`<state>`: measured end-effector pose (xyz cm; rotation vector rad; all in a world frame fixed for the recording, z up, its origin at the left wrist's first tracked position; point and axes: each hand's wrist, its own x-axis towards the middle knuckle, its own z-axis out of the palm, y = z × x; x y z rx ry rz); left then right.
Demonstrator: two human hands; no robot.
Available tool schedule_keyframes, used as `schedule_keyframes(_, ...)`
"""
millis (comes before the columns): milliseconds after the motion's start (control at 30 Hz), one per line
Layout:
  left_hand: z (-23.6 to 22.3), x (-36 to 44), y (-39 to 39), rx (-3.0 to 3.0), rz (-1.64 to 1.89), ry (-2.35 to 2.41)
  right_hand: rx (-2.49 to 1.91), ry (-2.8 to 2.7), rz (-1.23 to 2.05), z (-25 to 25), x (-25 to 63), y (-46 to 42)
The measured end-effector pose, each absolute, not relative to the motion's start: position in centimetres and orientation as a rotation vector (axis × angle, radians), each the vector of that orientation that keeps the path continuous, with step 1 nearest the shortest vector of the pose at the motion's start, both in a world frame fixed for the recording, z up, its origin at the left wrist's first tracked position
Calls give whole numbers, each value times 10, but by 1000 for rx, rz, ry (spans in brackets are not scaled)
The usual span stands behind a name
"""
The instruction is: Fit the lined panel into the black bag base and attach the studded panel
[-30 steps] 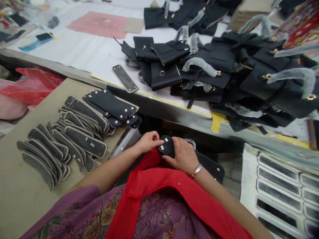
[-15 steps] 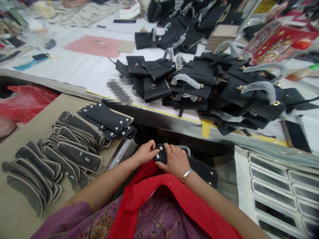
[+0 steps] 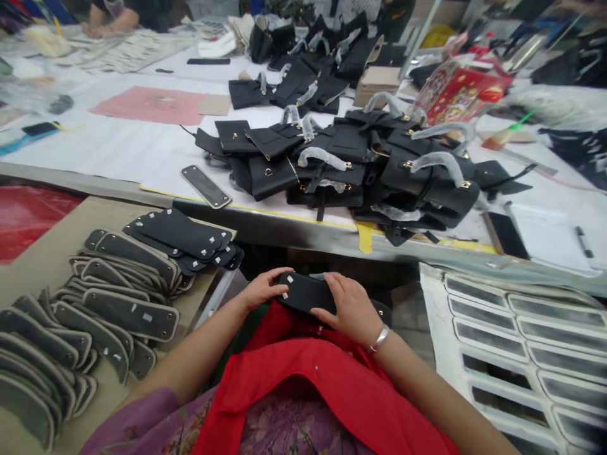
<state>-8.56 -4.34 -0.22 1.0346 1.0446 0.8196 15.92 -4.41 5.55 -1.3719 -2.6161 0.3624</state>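
Note:
In my lap lies a black oblong leather bag panel [image 3: 306,294] with small white tabs at its left end. My left hand [image 3: 260,289] pinches that left end between thumb and fingers. My right hand [image 3: 349,306] grips the panel further right, thumb on the near edge and fingers over the far side. Beyond my right hand the end of another black piece with gold studs [image 3: 382,313] shows; how it lies against the panel is hidden. To the left, black panels with white tabs [image 3: 184,234] are stacked beside many grey-edged panels [image 3: 128,313] on a tan board.
Ahead, a white-covered table [image 3: 156,142] bears a heap of black handbags [image 3: 351,148] with plastic-wrapped handles, a lone panel [image 3: 205,186] and a red printed bag [image 3: 455,91]. At right lies a sheet with panel outlines [image 3: 434,303]. Another person's arms [image 3: 114,24] rest far left.
My right hand has slid right along the panel, uncovering more of its middle. My left hand still holds the tabbed end. The camera view has tilted up and turned right.

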Motion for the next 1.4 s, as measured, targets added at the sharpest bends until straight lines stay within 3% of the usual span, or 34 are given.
schedule_keyframes(200, -9, -95, -57, 766, 1053, 1156, -1209, -2691, 485, 42, 104, -32)
schedule_keyframes(967, 17, -72, -41, 1550, 710, 1712, -1388, -2698, 503, 40, 94, -27)
schedule_keyframes(1100, 18, -74, -42, 1592, 715, 1719, -1366, -2675, 528, 44, 115, -29)
schedule_keyframes(1267, 31, -68, -41, 1943, 792, 1601, -1682, -2580, 315, 44, 181, -36)
schedule_keyframes(1400, 39, -38, -35, 2315, 583, 1279, -1828, -2586, 324, 44, 213, -44)
